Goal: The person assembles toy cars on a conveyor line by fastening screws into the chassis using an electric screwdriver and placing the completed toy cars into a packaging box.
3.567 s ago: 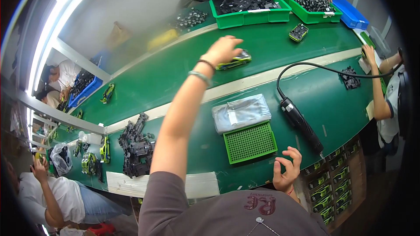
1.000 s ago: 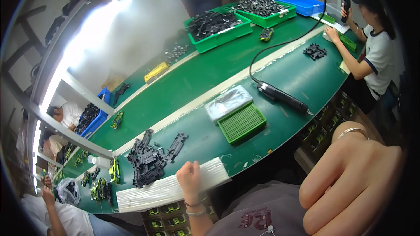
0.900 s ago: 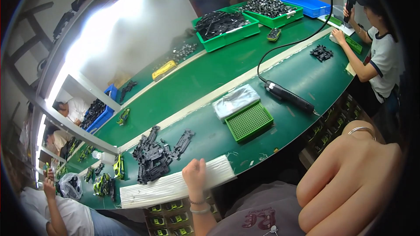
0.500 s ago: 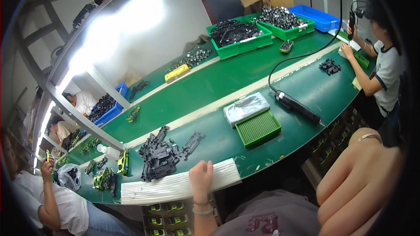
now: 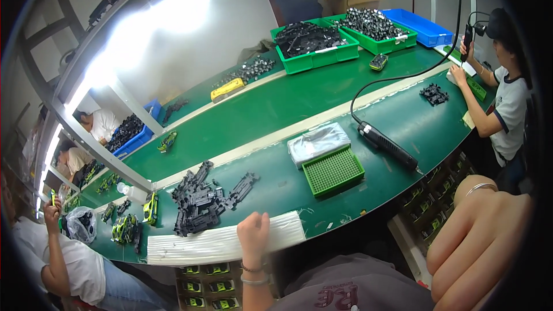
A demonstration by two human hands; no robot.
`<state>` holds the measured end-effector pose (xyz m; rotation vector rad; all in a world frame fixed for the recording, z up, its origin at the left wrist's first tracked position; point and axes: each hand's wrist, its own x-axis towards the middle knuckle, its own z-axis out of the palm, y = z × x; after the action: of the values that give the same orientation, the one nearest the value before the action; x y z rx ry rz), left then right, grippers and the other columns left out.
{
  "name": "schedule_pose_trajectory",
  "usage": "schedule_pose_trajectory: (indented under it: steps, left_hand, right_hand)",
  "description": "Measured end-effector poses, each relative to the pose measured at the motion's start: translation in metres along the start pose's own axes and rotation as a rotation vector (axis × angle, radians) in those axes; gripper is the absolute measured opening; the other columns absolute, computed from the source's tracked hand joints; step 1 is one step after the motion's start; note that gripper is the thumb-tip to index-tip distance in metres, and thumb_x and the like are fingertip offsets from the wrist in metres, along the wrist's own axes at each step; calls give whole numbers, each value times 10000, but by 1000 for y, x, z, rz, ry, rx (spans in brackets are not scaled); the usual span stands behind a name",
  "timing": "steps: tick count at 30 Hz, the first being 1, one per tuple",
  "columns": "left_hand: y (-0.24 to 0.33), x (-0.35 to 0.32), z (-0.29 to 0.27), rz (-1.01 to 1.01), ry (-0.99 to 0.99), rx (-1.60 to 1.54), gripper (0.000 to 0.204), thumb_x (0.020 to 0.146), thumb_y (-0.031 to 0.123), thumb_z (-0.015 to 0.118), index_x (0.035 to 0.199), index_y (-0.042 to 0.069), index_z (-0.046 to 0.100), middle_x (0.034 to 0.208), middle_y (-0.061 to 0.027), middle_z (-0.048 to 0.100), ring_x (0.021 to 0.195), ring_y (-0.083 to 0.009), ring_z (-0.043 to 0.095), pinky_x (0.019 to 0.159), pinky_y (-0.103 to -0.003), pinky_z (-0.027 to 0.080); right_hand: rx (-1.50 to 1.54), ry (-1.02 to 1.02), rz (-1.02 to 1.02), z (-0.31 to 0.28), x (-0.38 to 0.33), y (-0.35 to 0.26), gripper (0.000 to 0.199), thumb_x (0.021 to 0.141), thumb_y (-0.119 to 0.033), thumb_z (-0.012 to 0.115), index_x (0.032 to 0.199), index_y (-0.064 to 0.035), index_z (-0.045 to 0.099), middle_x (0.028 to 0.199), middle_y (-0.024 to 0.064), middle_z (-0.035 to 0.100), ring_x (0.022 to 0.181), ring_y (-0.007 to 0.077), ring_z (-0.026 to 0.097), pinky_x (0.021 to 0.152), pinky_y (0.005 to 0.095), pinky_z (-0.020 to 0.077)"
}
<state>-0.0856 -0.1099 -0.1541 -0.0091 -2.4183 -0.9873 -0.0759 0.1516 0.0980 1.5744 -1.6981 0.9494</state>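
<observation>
Two bare hands belong to the person at the near side of the green bench [image 5: 276,190]. The left hand [image 5: 253,233] is curled into a loose fist, its fingers drawn in narrow with nothing showing in them, over the right part of a white ribbed sheet [image 5: 190,249] at the bench's front edge; I can't tell whether it touches the sheet. A dark bracelet and a pale bangle sit on that wrist. The right hand [image 5: 484,242] looms large and close, its fingers folded, a silvery band near its top; whether they hold something I can't tell.

Just behind the sheet lies a heap of black plastic parts [image 5: 199,207], one long piece pointing off to the right. Well to the right of it sits a green perforated tray [image 5: 334,173], a pale plastic packet [image 5: 318,143] right at its back edge, and beyond them a black power screwdriver [image 5: 387,145] lies slanted, its cord trailing upward. Left of the heap I see lime-green toy cars [image 5: 124,228]. Across the way stand two green bins [image 5: 325,61] full of small parts, with a blue bin [image 5: 435,38] beside them. At the right end a co-worker [image 5: 508,103] holds another driver upright
</observation>
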Motion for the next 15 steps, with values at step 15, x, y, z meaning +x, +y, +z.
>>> schedule_pose_trajectory:
  steps: [15]
  left_hand:
    - [-4, -1, 2, 12, 15, 2, 317, 795, 99, 624, 570, -4, 425, 466, -105, 389, 405, -170, 344, 420, -306, 287]
  right_hand:
    - [-76, -58, -23, 7, 8, 27, 228, 784, -158, 657, 652, -39, 514, 570, 30, 485, 462, 151, 493, 451, 260, 404]
